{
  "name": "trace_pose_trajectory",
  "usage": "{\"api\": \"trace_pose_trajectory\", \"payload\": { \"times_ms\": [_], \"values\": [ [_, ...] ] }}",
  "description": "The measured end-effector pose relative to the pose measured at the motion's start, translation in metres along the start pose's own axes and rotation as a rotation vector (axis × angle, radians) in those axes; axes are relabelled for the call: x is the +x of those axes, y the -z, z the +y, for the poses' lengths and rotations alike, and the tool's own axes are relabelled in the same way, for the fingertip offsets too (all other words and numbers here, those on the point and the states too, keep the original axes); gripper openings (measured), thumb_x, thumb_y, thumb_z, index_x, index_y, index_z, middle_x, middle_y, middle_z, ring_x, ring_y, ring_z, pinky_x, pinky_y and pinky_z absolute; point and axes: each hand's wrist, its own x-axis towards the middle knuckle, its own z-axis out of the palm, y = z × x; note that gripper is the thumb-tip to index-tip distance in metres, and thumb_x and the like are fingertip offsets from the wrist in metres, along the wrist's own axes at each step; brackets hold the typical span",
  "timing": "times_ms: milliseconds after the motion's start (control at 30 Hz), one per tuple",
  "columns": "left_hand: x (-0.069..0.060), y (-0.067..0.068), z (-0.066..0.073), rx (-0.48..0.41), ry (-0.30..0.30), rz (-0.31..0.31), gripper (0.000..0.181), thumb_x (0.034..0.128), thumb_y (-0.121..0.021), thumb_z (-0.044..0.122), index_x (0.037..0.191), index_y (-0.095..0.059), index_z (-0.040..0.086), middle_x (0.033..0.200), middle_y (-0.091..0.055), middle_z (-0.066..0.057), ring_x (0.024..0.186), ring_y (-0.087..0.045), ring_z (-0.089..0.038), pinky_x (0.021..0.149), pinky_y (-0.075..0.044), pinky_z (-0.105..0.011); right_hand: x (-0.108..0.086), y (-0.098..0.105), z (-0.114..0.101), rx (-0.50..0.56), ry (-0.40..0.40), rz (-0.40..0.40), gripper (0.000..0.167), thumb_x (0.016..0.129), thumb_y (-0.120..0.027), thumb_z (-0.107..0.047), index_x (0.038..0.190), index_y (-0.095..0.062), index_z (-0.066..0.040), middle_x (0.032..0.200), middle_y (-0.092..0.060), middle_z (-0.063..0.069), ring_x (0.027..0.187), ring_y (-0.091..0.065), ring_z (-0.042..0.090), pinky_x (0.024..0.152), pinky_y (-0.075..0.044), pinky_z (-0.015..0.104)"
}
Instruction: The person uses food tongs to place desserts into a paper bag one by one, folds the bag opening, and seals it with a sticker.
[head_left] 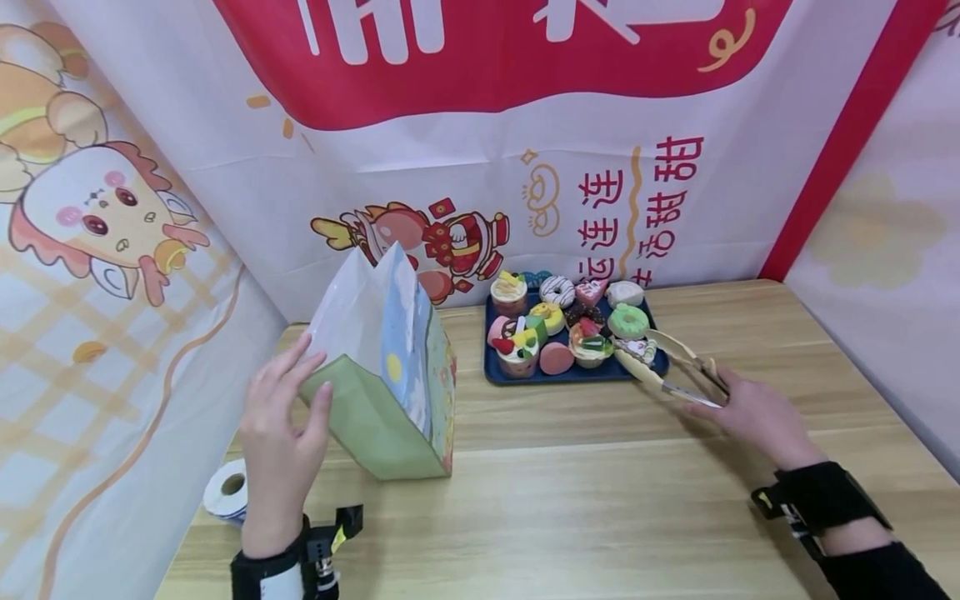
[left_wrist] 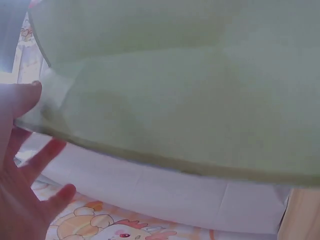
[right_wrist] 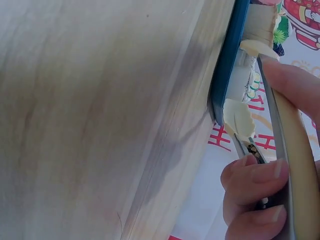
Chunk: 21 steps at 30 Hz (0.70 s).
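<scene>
"Dark-blue and rectangular, the tray [head_left: 540, 380] of small toy-like sweets [head_left: 556, 358] sits at the back of our pale wooden bench [head_left: 600, 525]. What do we have at its right end?"

"Our right hand [head_left: 761, 417], its grip wrapped round metal tongs with cream tips [head_left: 658, 382]. The tips straddle a small white decorated pastry [head_left: 641, 348]; just behind is a green ring doughnut [head_left: 617, 325]."

"And our left hand [head_left: 285, 425]?"

"Fingers loose and spread, touching the upper edge of a green-sided paper bag [head_left: 382, 425], which stands in the way between it and the tray. A white paper roll [head_left: 217, 500] is partly hidden beside that hand."

"What differs between views?"

"At the right wrist we see fingertips pressed to the tongs. At the left, the bag's green panel [left_wrist: 185, 105] nearly fills everything; only from the head do we see its white inside."
</scene>
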Motion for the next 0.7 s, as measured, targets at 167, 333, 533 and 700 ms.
{"api": "trace_pose_trajectory", "payload": {
  "times_ms": [167,333,533,700],
  "values": [
    [0.001,-0.001,-0.004,-0.048,-0.087,0.009,0.022,0.0908,-0.064,0.005,0.111,-0.069,-0.004,0.124,-0.066,-0.020,0.116,-0.056,-0.042,0.113,-0.035,-0.026,0.002,0.001,0.001,-0.002,-0.017,-0.017,0.091,0.082,-0.061,-0.069,0.132,-0.046,0.005,0.077,-0.054,0.012,0.070,-0.051,0.029,0.053,-0.035,0.035],
    [0.000,-0.004,-0.006,-0.061,-0.068,0.009,0.025,0.0817,-0.067,-0.009,0.106,-0.070,-0.004,0.116,-0.065,-0.024,0.108,-0.055,-0.038,0.103,-0.036,-0.016,0.002,-0.001,0.004,-0.002,-0.014,-0.011,0.086,0.082,-0.062,-0.068,0.129,-0.048,0.002,0.077,-0.054,0.010,0.069,-0.050,0.025,0.052,-0.033,0.033],
    [0.000,-0.006,-0.005,-0.076,-0.030,0.060,0.014,0.0838,-0.066,-0.009,0.097,-0.069,-0.006,0.103,-0.058,-0.027,0.108,-0.052,-0.015,0.094,-0.036,-0.012,0.001,-0.002,0.007,-0.015,-0.007,0.004,0.090,0.083,-0.060,-0.069,0.136,-0.044,0.002,0.085,-0.061,0.019,0.071,-0.054,0.030,0.052,-0.036,0.035],
    [0.002,-0.013,-0.002,-0.085,-0.043,0.198,0.011,0.0871,-0.070,0.005,0.086,-0.072,-0.006,0.085,-0.059,-0.023,0.089,-0.052,-0.035,0.091,-0.037,-0.016,-0.004,0.000,0.012,-0.017,0.015,0.038,0.088,0.085,-0.059,-0.066,0.137,-0.045,0.004,0.105,-0.063,0.033,0.082,-0.062,0.040,0.058,-0.046,0.047]
  ]
}}
